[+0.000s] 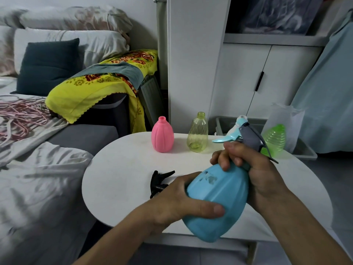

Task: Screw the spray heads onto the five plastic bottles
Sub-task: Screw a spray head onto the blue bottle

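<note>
Right hand (pixel 254 169) clamped around neck collar under grey spray head (pixel 251 135); left hand (pixel 183 199) wrapped around blue bottle (pixel 217 203), tilted above white table (pixel 122 169). Advice: brace bottle, keep collar square to threads, turn until snug. Pink bottle (pixel 162 137), yellow bottle (pixel 197 133) uncapped behind; black spray head (pixel 159 180) lay near left hand.

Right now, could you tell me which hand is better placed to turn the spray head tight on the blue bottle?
The right hand: its fingers already wrap the neck just below the grey spray head. The left hand cradles the blue bottle body, steadying it.
</note>
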Available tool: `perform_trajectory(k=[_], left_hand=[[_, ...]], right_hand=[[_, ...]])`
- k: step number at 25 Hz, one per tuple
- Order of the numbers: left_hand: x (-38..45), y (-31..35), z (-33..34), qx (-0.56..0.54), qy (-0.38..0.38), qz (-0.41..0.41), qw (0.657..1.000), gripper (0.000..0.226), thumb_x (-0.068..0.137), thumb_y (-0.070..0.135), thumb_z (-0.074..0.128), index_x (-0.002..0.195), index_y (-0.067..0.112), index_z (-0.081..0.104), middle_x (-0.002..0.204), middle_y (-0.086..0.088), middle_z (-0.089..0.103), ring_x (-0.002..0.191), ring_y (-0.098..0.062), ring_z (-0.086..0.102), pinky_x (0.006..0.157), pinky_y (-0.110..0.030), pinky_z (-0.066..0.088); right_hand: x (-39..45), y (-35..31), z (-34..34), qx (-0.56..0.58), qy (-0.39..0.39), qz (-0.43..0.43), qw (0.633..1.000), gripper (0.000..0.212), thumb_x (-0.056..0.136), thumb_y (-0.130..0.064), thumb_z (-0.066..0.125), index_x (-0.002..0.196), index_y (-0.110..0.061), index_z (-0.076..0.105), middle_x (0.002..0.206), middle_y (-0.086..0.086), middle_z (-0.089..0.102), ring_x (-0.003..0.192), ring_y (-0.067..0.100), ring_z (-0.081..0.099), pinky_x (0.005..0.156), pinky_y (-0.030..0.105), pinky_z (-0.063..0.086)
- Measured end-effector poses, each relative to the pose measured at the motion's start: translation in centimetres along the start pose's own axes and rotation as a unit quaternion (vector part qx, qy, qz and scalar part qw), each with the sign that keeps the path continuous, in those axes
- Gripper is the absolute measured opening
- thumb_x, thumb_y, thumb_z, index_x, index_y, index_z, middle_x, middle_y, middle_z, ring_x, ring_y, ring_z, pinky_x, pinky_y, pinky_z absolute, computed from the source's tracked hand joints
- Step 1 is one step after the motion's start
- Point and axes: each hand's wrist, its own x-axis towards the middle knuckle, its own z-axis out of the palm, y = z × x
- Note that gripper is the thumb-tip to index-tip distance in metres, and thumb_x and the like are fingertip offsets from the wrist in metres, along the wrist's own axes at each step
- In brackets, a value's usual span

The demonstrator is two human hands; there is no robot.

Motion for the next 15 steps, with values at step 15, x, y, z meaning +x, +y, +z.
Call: perform_trajectory(k=[15], left_hand=[[0.3,-1.5,1.1,0.463,0.320,0.168,0.809,0.095,0.054,0.062,0.079,0.134,0.041,0.032,0.129,0.011,0.046,0.110,-0.016,0.050,0.088,-0.031,0.051]], right_hand=[[2.0,2.2,0.9,0.085,0.144,0.059,0.984,0.027,0.083,-0.032,0.072,0.063,-0.013,0.069,0.094,0.015,0.078,0.087,0.028,0.073,0.082,0.040,0.057]])
